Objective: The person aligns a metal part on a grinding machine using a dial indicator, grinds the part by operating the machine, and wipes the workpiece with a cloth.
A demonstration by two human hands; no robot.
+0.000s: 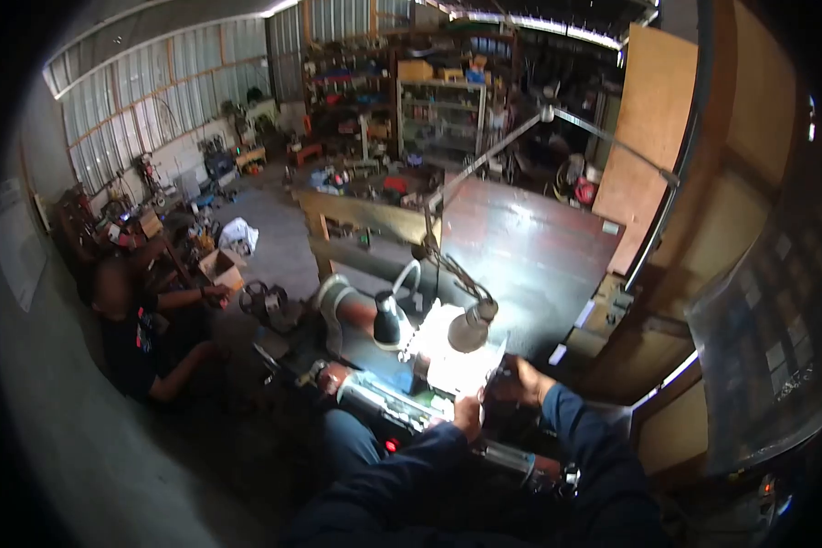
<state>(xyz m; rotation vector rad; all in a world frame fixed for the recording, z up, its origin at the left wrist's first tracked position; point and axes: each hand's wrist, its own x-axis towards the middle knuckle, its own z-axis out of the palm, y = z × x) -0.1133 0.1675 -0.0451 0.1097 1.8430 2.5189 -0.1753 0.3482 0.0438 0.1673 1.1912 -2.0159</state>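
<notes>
My left hand is closed at the machine under the bright lamp light; whatever its fingers hold is lost in glare. Just to its right, my right hand curls around a dark part that I cannot make out. Both hands are close together over a long bench machine with shiny rails and a small red light. A metal cylinder lies along the machine below my hands. Two work lamps, a dark-shaded one and a rounded one, shine down right beside the hands.
A jointed lamp arm reaches over a large dark panel. To the left, another person sits with arms forward near a cardboard box. Loaded shelves stand at the back. Wooden boards rise at right.
</notes>
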